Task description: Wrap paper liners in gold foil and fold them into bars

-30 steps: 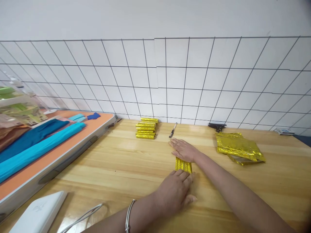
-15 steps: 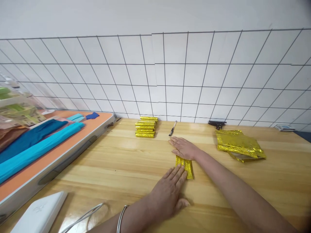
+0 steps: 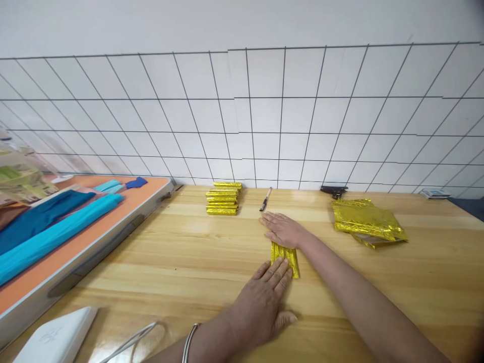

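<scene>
A piece of shiny gold foil [image 3: 290, 256], folded into a narrow strip with lengthwise creases, lies flat on the wooden table. My left hand [image 3: 260, 297] rests on its near part, fingers stretched out and thumb apart. Across its far end lies my right hand [image 3: 283, 230], palm down with fingers extended, hiding that end. Beyond to the left sits a row of folded gold foil strips [image 3: 222, 199]. Just past my right fingertips is a pen [image 3: 265, 199]. To the right lie flat gold foil sheets or pouches [image 3: 366, 222], loosely stacked.
An orange-topped board [image 3: 124, 204] with turquoise cloth [image 3: 64, 234] and blue cloth [image 3: 45, 214] stands along the left. A white box-like device [image 3: 53, 338] and a cable [image 3: 130, 342] are at front left. A black clip-like object [image 3: 334, 190] sits by the tiled wall [image 3: 260, 116].
The view has shifted slightly, moving the surroundings a little to the left in the picture. Both hands keep nearly the same place on the foil.
</scene>
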`<state>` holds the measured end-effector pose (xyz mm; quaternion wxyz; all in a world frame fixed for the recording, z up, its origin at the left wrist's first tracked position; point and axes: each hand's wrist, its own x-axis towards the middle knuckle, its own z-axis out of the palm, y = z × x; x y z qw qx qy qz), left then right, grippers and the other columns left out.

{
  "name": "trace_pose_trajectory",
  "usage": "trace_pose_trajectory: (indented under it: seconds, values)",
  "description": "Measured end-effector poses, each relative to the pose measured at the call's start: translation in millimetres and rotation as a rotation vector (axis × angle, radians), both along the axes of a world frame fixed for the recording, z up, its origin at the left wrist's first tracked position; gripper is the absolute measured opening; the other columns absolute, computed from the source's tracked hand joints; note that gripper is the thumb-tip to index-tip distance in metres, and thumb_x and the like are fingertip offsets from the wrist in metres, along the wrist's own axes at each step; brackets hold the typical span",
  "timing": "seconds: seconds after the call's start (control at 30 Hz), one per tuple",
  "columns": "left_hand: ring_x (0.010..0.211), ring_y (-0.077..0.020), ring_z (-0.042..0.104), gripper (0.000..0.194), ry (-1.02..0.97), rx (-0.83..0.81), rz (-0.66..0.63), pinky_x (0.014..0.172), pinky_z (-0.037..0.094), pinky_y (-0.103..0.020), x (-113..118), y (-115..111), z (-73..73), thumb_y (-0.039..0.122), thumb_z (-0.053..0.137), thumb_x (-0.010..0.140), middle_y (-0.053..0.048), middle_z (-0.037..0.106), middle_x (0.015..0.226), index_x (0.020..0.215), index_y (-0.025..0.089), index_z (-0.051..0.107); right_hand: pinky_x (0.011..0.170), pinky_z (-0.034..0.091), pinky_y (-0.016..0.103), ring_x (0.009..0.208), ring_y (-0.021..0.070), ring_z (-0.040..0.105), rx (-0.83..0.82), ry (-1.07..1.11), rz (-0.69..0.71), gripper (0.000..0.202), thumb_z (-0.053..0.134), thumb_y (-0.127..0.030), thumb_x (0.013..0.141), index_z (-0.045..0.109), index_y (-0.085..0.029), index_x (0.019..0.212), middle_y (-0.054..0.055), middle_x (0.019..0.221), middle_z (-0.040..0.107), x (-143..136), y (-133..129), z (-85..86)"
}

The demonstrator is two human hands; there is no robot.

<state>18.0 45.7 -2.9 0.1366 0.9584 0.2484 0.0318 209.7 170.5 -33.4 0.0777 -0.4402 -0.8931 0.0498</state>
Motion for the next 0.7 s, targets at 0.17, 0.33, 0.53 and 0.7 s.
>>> trace_pose_trajectory:
  seconds: [0.17, 0.33, 0.53, 0.7]
  values:
    - [0.136, -0.0253, 0.009, 0.068, -0.01, 0.01, -0.003, 0.111, 0.011, -0.041, -0.4, 0.3, -2.8, 0.057, 0.025, 0.088, -0.011, 0.016, 0.147, 0.141, 0.015, 0.02, 0.109, 0.012, 0.037, 0.135, 0.0192, 0.016, 0.002, 0.008, -0.006, 0.058, 0.024, -0.05, 0.091, 0.021, -0.021, 0.142, 0.004, 0.148, 0.018, 0.0, 0.4, -1.2]
    - [0.136, -0.0267, 0.008, 0.068, -0.004, -0.007, -0.004, 0.111, 0.01, -0.042, 0.6, -0.2, -4.5, 0.057, 0.024, 0.088, -0.011, 0.016, 0.147, 0.141, 0.014, 0.019, 0.109, 0.012, 0.036, 0.135, 0.0186, 0.016, 0.0, 0.01, 0.04, 0.058, 0.022, -0.05, 0.091, 0.02, -0.022, 0.142, 0.003, 0.148, 0.017, 4.0, 7.0, -5.5]
    - [0.136, -0.0267, 0.009, 0.07, -0.014, 0.002, 0.006, 0.111, 0.01, -0.042, 1.4, -0.9, -4.2, 0.059, 0.023, 0.087, -0.011, 0.017, 0.147, 0.141, 0.013, 0.02, 0.107, 0.019, 0.039, 0.132, 0.0208, 0.025, 0.026, 0.002, 0.004, 0.056, 0.027, -0.049, 0.09, 0.03, -0.021, 0.138, 0.006, 0.145, 0.028, 6.4, 26.3, -2.9]
    - [0.136, -0.0265, 0.011, 0.071, -0.01, 0.02, 0.011, 0.111, 0.012, -0.041, 0.0, -3.6, -0.5, 0.06, 0.023, 0.087, -0.011, 0.018, 0.147, 0.141, 0.014, 0.021, 0.104, 0.026, 0.043, 0.123, 0.023, 0.039, 0.123, 0.019, -0.097, 0.043, 0.033, -0.039, 0.091, 0.05, -0.019, 0.125, 0.01, 0.13, 0.049, 8.3, 21.2, 22.5]
